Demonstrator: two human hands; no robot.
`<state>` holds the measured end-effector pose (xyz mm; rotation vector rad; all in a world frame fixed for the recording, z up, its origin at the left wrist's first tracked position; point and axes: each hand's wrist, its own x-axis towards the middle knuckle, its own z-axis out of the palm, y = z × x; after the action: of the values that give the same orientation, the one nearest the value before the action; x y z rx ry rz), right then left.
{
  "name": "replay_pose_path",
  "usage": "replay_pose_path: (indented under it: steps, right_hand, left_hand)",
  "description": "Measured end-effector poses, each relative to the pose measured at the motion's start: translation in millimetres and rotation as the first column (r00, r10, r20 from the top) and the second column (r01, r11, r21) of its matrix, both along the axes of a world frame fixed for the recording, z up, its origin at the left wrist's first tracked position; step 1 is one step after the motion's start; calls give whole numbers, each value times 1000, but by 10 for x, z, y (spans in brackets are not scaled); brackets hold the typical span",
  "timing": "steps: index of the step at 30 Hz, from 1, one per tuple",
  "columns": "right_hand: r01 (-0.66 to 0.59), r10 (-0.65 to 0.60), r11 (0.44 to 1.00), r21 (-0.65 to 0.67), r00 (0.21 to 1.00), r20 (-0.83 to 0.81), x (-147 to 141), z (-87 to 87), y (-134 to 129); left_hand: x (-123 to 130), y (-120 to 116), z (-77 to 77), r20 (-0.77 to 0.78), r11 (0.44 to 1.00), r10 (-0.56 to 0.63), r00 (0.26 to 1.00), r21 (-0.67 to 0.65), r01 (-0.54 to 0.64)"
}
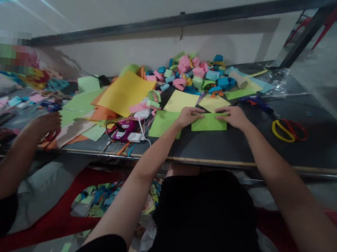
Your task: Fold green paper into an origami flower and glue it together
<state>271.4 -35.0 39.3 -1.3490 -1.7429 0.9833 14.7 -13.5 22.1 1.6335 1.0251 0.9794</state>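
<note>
A bright green sheet of paper (pixel 209 124) lies in front of me, its top edge between my two hands. My left hand (pixel 189 117) pinches its upper left corner with thumb and fingers. At the upper right corner, my right hand (pixel 236 117) holds it the same way. Another green sheet (pixel 160 127) rests on the table to the left, partly under my left forearm. Just beyond are two pale yellow sheets (pixel 181 101). Scissors with yellow and red handles (pixel 290 130) lie to the right, near a blue glue gun (pixel 258 103).
Folded paper pieces (pixel 198 73) are heaped at the back against the wall. Left are large yellow sheets (pixel 128 91) and a purple power strip (pixel 124 131) with cables. A co-worker's hand (pixel 46 125) is further left. Paper scraps (pixel 103 197) lie below the table edge.
</note>
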Motion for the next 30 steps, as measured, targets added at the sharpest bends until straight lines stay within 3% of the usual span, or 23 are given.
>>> replay_pose_path:
  steps: [4,7,10,12,14,17,21,24,26,30]
  right_hand:
    - [151,-176,966,211,979,105,-46,13,-12]
    - [233,-265,927,295,961,75,-95,6,-39]
    - [302,-292,924,234,953,-76,-171,-39,-24]
    - [278,-250,950,141,950,-185,-235,-75,-8]
    - [207,-190,977,50,954,-233,-298,-100,-10]
    - [106,-109,994,-26,971,-215,-371,-119,-49]
    - [95,-86,994,61,986,-143,-408,-148,-92]
    - [164,-152,978,125,983,-104,-422,-186,-111]
    - [199,-183,977,80,968,-174,-438,-207,-129]
    - [140,-137,990,-13,941,-309,-464,-215,-152]
  left_hand:
    - [2,-1,118,-46,954,242,969,195,-229]
    - [-22,24,114,83,953,253,964,152,-263]
    - [-19,77,30,247,985,164,955,-94,-145]
    - [13,105,-32,300,978,105,948,-204,-44]
    - [69,111,-80,309,985,51,950,-170,3]
    - [165,82,-117,287,998,-50,957,-12,56]
    - [222,52,-115,142,994,-113,983,14,112]
    - [199,62,-93,39,998,-59,998,-1,59]
    - [179,66,-76,4,1000,17,1000,20,-17]
    - [181,37,-44,34,991,123,992,56,-124]
